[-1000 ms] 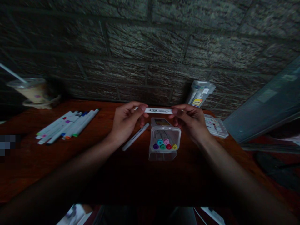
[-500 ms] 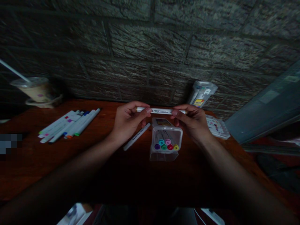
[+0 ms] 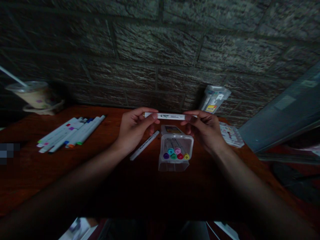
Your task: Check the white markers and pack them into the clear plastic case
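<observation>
A white marker (image 3: 170, 116) is held level above the table, one end pinched by my left hand (image 3: 133, 128), the other by my right hand (image 3: 206, 130). Both hands are closed on it. Right below stands a clear plastic marker box (image 3: 175, 151), open toward me, with several markers inside showing coloured caps. Another white marker (image 3: 144, 145) lies loose on the table just left of the box, under my left hand.
A row of several white markers (image 3: 71, 133) lies at the left of the red-brown wooden table (image 3: 100, 180). A lidded drink cup with a straw (image 3: 32, 96) stands at the far left. A second marker case (image 3: 215, 98) leans on the brick wall; a printed card (image 3: 230, 133) lies at the right.
The held marker has rolled slightly between my fingers; both hands stay in nearly the same place over the box.
</observation>
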Demonstrator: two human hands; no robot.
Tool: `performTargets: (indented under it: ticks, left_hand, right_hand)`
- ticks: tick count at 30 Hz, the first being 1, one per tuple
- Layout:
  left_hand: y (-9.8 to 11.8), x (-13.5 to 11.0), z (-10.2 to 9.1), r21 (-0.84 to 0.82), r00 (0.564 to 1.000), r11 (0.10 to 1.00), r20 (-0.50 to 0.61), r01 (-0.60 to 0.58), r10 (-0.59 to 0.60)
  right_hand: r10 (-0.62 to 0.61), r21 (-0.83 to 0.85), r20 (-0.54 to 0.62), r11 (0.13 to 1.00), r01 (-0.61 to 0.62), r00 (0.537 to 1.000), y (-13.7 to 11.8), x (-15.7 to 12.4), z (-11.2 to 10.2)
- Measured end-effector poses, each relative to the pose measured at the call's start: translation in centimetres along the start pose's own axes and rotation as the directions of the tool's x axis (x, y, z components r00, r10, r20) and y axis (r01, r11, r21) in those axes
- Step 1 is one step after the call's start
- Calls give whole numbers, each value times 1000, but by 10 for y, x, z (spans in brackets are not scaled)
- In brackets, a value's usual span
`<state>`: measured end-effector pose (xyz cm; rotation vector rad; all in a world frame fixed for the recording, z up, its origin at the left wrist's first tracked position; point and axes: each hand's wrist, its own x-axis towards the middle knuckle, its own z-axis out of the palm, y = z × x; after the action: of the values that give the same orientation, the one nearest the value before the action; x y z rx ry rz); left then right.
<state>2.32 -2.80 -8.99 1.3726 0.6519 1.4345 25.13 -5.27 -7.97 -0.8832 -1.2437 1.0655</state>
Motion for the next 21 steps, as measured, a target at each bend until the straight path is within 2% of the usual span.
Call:
performTargets:
  ticks: [8, 15, 21]
  left_hand:
    - [5, -1, 2, -63, 998, 996, -13, 61, -62]
    - [5, 1, 2, -78, 997, 996, -58, 47, -51]
    - [5, 2, 1, -120, 992, 991, -106, 56, -69]
  right_hand:
    - [27, 30, 2, 999, -28, 1000, 0, 0, -1]
    - [-6, -17, -41, 1000, 5, 999, 0, 1, -2]
    - [5, 38, -46, 999, -3, 999, -3, 1, -1]
